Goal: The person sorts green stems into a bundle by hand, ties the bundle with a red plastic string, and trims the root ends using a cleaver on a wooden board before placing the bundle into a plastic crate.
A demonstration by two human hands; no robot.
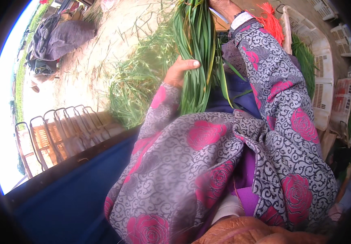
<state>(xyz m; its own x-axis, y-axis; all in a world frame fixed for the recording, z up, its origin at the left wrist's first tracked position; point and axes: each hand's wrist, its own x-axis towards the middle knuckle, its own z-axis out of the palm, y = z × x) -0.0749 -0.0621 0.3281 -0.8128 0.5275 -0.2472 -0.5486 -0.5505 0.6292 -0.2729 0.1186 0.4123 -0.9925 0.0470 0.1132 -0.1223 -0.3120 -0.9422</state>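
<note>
A thick bunch of long, flat green leaves, which look like garlic chives (196, 44), hangs in front of me and runs out past the top of the picture. My left hand (180, 70) is closed around its lower part, with the thumb laid across the leaves. Beside the bunch's upper part, at the top edge, is my right hand (225, 9); its fingers are cut off or hidden, so their grip does not show. A few loose leaves stray from the bunch over my dark blue lap (240, 95).
Loose green leaves (143, 77) lie heaped on the ground to the left. Red-orange strands (271, 22) hang at the upper right, by a pale plastic crate (322, 77) with more greens (303, 61). At left are a metal-framed rack (61, 132) and dark cloth (67, 38).
</note>
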